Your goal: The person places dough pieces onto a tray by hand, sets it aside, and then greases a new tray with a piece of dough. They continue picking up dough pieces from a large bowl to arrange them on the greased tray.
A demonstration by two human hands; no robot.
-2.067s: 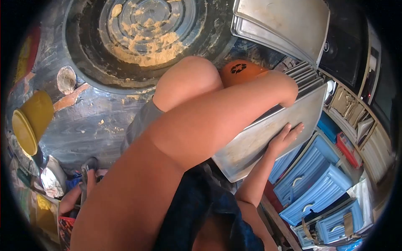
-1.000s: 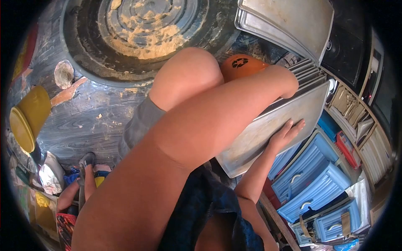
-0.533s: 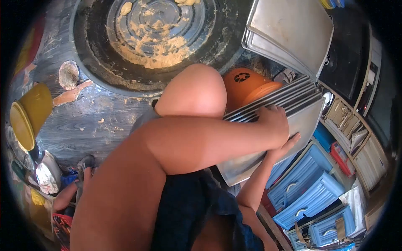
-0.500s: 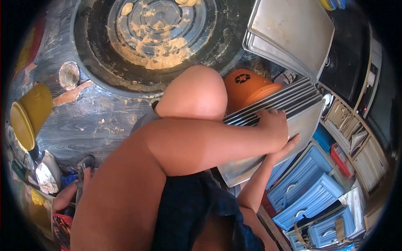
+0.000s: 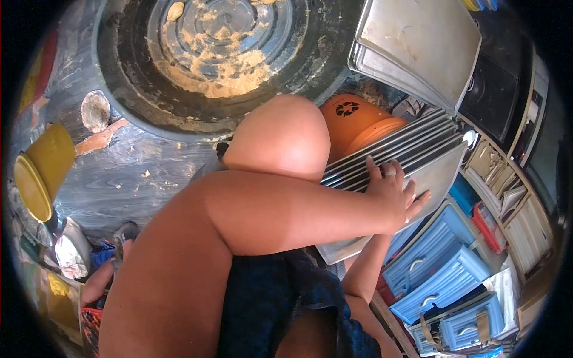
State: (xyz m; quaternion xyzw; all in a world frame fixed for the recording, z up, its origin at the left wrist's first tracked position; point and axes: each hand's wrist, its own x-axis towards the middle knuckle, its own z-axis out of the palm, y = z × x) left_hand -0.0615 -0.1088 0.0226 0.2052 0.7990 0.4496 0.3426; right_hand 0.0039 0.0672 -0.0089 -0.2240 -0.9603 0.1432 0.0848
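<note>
My left arm reaches across to the right, and my left hand (image 5: 388, 194), with a ring on one finger, rests at the top edges of a row of metal trays (image 5: 444, 170). Its fingers are spread, with the tips over the rims. Partly hidden behind it, my right hand (image 5: 419, 205) lies against the broad face of the nearest tray, fingers stretched out. The trays stand on edge, packed close together and leaning. An orange bucket (image 5: 364, 122) lies right behind them, beside my bent knee (image 5: 280, 137).
A large dark basin (image 5: 110, 89) with crumbly tan residue sits at the top. More metal trays (image 5: 418, 48) stand upper right. Blue louvred plastic crates (image 5: 439, 286) lie lower right. A yellow bucket (image 5: 57, 152) is at left; another person's leg (image 5: 98, 283) shows lower left.
My left hand's fingers have lifted and spread from a curled hold over the tray rims. My right hand has stayed by the tray face, now more covered by the left.
</note>
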